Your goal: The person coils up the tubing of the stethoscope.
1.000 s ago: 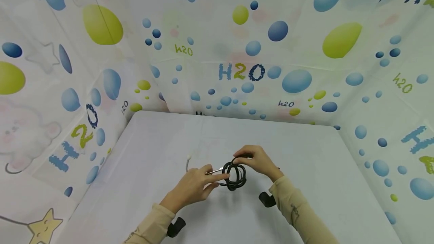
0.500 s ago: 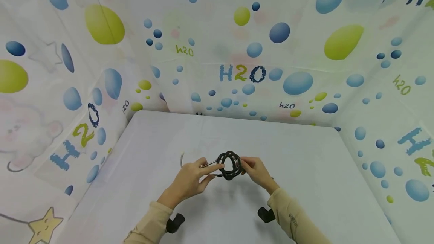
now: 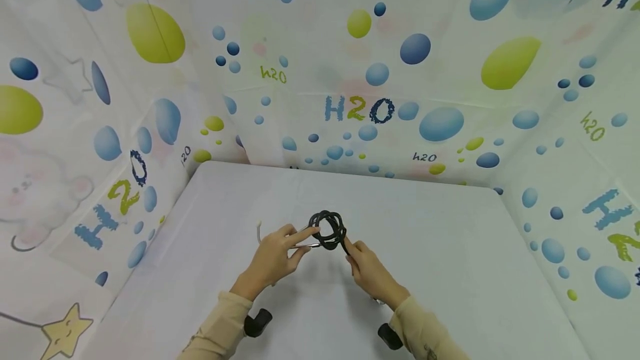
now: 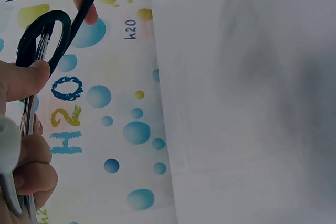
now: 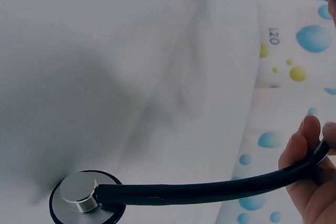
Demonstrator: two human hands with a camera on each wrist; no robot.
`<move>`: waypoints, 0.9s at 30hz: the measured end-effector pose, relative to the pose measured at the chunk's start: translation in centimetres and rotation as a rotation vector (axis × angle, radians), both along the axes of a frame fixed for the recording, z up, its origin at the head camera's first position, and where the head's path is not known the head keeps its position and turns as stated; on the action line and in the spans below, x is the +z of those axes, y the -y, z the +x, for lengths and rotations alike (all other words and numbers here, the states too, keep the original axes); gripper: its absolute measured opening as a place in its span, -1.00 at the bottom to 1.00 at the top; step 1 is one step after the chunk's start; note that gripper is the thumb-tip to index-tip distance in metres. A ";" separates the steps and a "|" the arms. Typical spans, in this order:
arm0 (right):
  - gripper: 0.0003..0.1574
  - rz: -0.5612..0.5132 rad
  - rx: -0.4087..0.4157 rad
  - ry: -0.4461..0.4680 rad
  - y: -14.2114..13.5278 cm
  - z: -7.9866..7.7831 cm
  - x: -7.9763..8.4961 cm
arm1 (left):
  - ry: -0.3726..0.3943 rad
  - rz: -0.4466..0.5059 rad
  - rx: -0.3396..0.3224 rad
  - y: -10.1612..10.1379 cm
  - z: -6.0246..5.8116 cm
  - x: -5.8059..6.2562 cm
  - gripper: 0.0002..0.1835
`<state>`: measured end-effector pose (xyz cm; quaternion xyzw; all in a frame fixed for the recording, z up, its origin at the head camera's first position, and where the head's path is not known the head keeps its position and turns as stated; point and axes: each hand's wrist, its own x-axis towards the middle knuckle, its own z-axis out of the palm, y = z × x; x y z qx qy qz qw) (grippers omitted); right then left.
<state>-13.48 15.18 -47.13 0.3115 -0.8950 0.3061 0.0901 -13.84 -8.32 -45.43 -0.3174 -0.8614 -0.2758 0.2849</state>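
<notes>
In the head view, the stethoscope (image 3: 340,230) is held up over the white desk (image 3: 435,226) between your 2 hands, and over the last 1.0 s its coil (image 3: 330,246) has shifted left and away from you. Your right hand (image 3: 372,273) has come round from the coil's far side to its near right side, pinching the black tube (image 3: 345,248) there; your left hand (image 3: 274,251) grips the metal ear tubes (image 3: 312,245), 1 finger reaching onto the loops. That suggests most of the tube is gathered, with just a short end unwound. Around it, 1 ear tip (image 3: 259,224) sticks out beyond your left hand, the black wrist units (image 3: 258,323) sit clear of the coil, and a printed sheet (image 3: 300,4) backs the desk. In the left wrist view, the tube loops around the metal, your left fingers curled closely about it. In the right wrist view, the tube runs from your closely pinched fingers to the chest piece (image 5: 79,190), which appears to hang unsupported; its weight may tug at the loops.
</notes>
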 end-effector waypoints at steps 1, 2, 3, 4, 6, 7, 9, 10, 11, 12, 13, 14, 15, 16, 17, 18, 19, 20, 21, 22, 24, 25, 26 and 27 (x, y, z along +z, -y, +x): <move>-0.47 0.008 -0.006 0.013 0.1 0.2 0.2 | 0.000 -0.003 0.003 0.0 0.0 0.0 -0.49; -0.49 0.015 -0.012 0.021 0.2 0.5 0.3 | -0.002 -0.003 0.005 0.0 0.1 -0.1 -0.50; -0.50 0.017 -0.016 0.025 0.3 0.7 0.4 | -0.005 -0.005 0.007 0.0 0.1 -0.1 -0.50; -0.52 0.015 -0.021 0.026 0.4 0.9 0.5 | -0.010 -0.006 0.008 0.0 0.1 -0.1 -0.50; -0.54 -0.012 -0.023 0.025 0.6 1.1 0.8 | -0.019 -0.006 0.013 -0.1 0.0 0.0 -0.51; -0.54 -0.032 -0.023 0.030 0.7 1.2 0.9 | -0.022 -0.007 0.016 -0.1 0.0 0.0 -0.51; -0.54 -0.074 -0.012 0.044 0.7 1.3 1.1 | -0.025 -0.010 0.021 -0.2 -0.1 0.0 -0.51; -0.53 -0.100 -0.001 0.060 0.7 1.4 1.3 | -0.025 -0.006 0.020 -0.2 -0.1 0.0 -0.51; -0.51 -0.123 0.010 0.086 0.7 1.4 1.3 | -0.025 -0.003 0.023 -0.2 -0.1 0.0 -0.51; -0.50 -0.135 0.018 0.114 0.6 1.4 1.4 | -0.024 0.000 0.024 -0.2 -0.1 0.0 -0.51; -0.48 -0.145 0.026 0.142 0.5 1.4 1.4 | -0.026 0.005 0.023 -0.3 -0.1 0.0 -0.51; -0.46 -0.143 0.032 0.160 0.5 1.5 1.4 | -0.029 0.009 0.023 -0.3 -0.2 0.0 -0.50; -0.45 -0.135 0.032 0.175 0.4 1.5 1.5 | -0.033 0.015 0.021 -0.3 -0.2 0.0 -0.51; -0.44 -0.118 0.028 0.180 0.3 1.5 1.5 | -0.036 0.020 0.018 -0.4 -0.2 0.0 -0.50; -0.43 -0.089 0.018 0.175 0.3 1.6 1.5 | -0.041 0.020 0.017 -0.4 -0.3 0.0 -0.50; -0.44 -0.058 0.010 0.163 0.3 1.7 1.5 | -0.046 0.021 0.018 -0.4 -0.3 0.0 -0.50; -0.44 -0.028 0.006 0.150 0.3 1.8 1.5 | -0.052 0.019 0.024 -0.4 -0.3 -0.1 -0.50; -0.45 0.000 0.002 0.134 0.3 1.9 1.6 | -0.056 0.019 0.034 -0.3 -0.4 -0.1 -0.50; -0.46 0.020 -0.002 0.128 0.3 2.1 1.6 | -0.059 0.021 0.048 -0.3 -0.4 -0.1 -0.50; -0.48 0.032 0.001 0.126 0.3 2.3 1.7 | -0.060 0.023 0.062 -0.2 -0.5 -0.2 -0.49; -0.53 0.037 0.013 0.125 0.3 2.7 1.8 | -0.066 0.023 0.095 0.0 -0.6 -0.3 -0.48; -0.57 0.034 0.020 0.119 0.4 2.8 1.9 | -0.067 0.023 0.105 0.0 -0.6 -0.3 -0.48; -0.62 0.032 0.022 0.105 0.4 3.0 2.0 | -0.069 0.025 0.110 0.1 -0.6 -0.3 -0.48; -0.67 0.031 0.023 0.085 0.4 3.1 2.1 | -0.069 0.024 0.112 0.1 -0.6 -0.4 -0.48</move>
